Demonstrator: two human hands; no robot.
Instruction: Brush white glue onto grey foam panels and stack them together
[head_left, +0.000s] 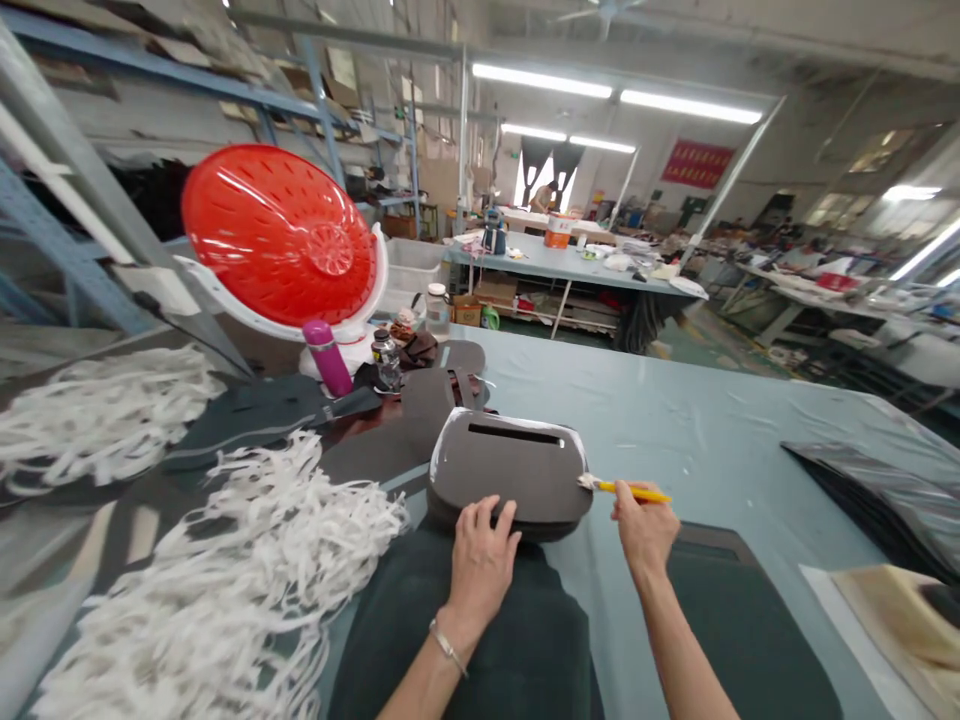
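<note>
A stack of dark grey panels [510, 465], each with a slot near the far edge and white glue along the rim, lies in front of me on the grey-blue table [675, 420]. My left hand [480, 560] presses flat on the near edge of the top panel. My right hand [645, 525] holds a yellow-handled brush [626, 489], its bristles touching the panel's right edge.
Heaps of white strips [225, 580] lie at the left. A red fan [281, 235], a purple bottle [326, 357] and small jars stand behind. Dark sheets [885, 500] lie at the right. Other worktables and a distant person fill the hall.
</note>
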